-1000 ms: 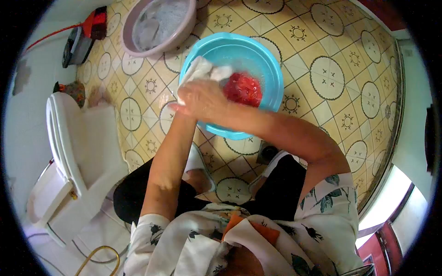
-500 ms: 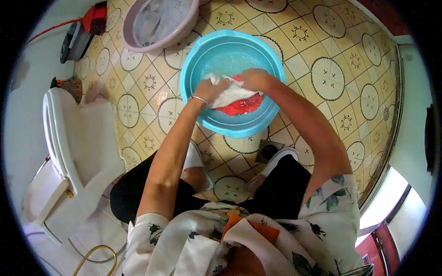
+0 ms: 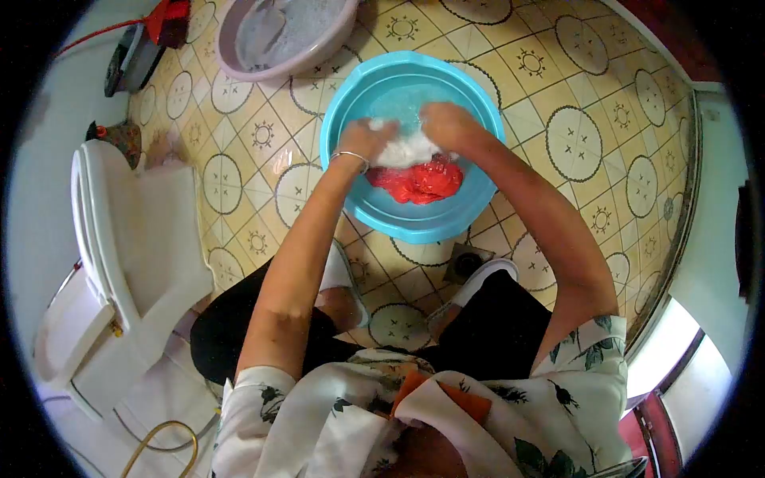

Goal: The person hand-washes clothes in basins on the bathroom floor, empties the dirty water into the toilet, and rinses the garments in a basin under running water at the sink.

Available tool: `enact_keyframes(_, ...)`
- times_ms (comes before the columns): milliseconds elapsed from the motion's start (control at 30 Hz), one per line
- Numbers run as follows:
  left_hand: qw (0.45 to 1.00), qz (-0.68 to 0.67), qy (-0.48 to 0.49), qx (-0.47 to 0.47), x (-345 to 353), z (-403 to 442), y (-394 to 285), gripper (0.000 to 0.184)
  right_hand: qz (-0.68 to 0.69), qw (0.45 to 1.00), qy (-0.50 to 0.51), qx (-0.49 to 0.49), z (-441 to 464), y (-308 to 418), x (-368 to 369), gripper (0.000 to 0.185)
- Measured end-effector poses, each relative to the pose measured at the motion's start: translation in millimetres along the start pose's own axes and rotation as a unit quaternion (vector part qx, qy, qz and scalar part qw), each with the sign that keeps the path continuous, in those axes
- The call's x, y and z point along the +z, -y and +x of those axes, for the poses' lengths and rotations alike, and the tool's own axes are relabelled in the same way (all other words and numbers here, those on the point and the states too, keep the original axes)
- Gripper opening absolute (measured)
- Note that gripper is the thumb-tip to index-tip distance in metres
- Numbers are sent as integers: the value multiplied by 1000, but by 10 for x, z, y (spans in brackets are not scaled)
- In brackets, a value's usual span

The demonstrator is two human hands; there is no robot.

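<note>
"Both hands have shifted slightly toward the far side since the earlier frame, and the white cloth (image 3: 408, 151), spread flatter before, now bunches up so that more of the red cloth (image 3: 422, 183) shows."

"What is the setting, largest first?"

"Patterned yellow tiles cover the floor (image 3: 574, 143). A white toilet (image 3: 159, 231) stands at the left, and a round blue basin (image 3: 410, 237) sits on the tiles in the middle, in front of the person."

"Anything beyond that?"

"A pink tub (image 3: 307, 64) of sudsy water, just beside the basin, far and to the left. Farther left, a red broom (image 3: 167, 24) and a dustpan (image 3: 137, 64) are near the wall. On the near side, two white slippers (image 3: 490, 277) are on the person's feet."

"And the cloths?"

"Inside the basin, both. The red one lies wet and crumpled on the near side; the white one is just past it, between the hands."

"How are the hands?"

"Gripping. The left hand (image 3: 368, 139) has the white cloth's left part, the right hand (image 3: 448, 127) its right part. Blur hides their separate fingers. Smallest is a thin bracelet (image 3: 351, 156) on the left wrist."
</note>
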State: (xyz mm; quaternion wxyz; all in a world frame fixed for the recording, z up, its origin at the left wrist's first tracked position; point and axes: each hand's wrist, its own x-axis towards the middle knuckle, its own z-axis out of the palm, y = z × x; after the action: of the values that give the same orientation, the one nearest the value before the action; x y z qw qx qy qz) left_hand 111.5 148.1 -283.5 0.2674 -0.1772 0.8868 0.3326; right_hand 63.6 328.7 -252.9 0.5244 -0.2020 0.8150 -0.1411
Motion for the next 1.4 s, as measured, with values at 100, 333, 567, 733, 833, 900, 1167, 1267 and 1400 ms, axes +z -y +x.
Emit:
enact_keyframes(100,922,-359,45,-139,-64,-88,-109,57,93,904,-418,-5,398,-342,265,33)
enact_keyframes(333,726,-638,174,-188,-31,-68,99,61,316,866,-349,-168,803,-34,600,28)
enact_keyframes(567,647,-757,80,-36,-99,-509,-204,54,90,822,-480,-292,-338,1165,679,22)
enact_keyframes(733,570,-771,282,-28,-40,-292,-25,42,4,708,-577,-407,-256,1043,535,21)
enact_keyframes(833,555,-780,288,-25,13,-289,-104,39,-60,652,-626,-424,-68,916,402,20)
enact_keyframes(900,569,-778,264,-26,67,-272,-161,37,-43,692,-610,-384,9,859,323,10)
enact_keyframes(1167,788,-602,93,-87,85,-213,-143,32,-113,862,-470,-149,387,50,179,21)
enact_keyframes(1267,741,-668,64,-33,128,-177,24,64,-60,853,-507,-108,423,-135,419,34)
enact_keyframes(1400,739,-655,111,-111,-34,-347,-95,94,88,873,-478,50,365,-132,602,35)
